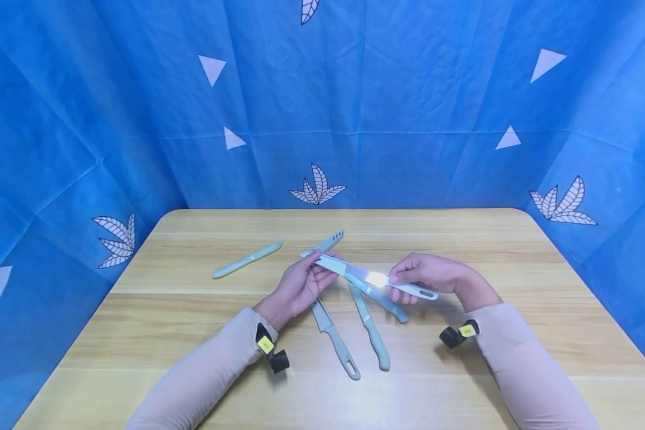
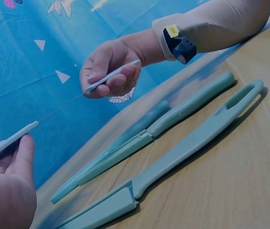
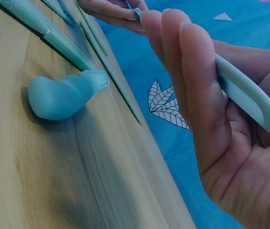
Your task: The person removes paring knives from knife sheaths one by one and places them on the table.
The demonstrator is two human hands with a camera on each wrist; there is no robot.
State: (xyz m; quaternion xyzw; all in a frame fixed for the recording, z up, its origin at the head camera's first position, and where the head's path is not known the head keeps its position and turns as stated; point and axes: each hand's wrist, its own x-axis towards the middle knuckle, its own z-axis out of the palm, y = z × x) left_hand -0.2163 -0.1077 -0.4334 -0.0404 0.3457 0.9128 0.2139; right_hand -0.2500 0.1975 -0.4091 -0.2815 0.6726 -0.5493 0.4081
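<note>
My left hand (image 1: pixel 301 285) holds a pale green blade sheath (image 1: pixel 330 263) between thumb and fingers. The right hand (image 1: pixel 424 272) pinches the pale handle (image 1: pixel 421 292) of a kitchen knife, which has a slot near its end. Between the hands, a stretch of bare blade (image 2: pixel 60 110) shows in the left wrist view, its tip end at the sheath's mouth. Both are held above the table. Beneath them lie a sheathed knife with a slotted handle (image 1: pixel 340 352), another with a curved handle (image 1: pixel 375 337), and a third knife (image 1: pixel 389 304) partly overlapped by the held one.
A sheathed knife (image 1: pixel 247 260) lies apart at the left on the wooden table (image 1: pixel 156 334). Behind my left hand is a pale green piece with dark holes at its end (image 1: pixel 332 240), partly hidden. A blue curtain (image 1: pixel 408 89) hangs past the table's far edge.
</note>
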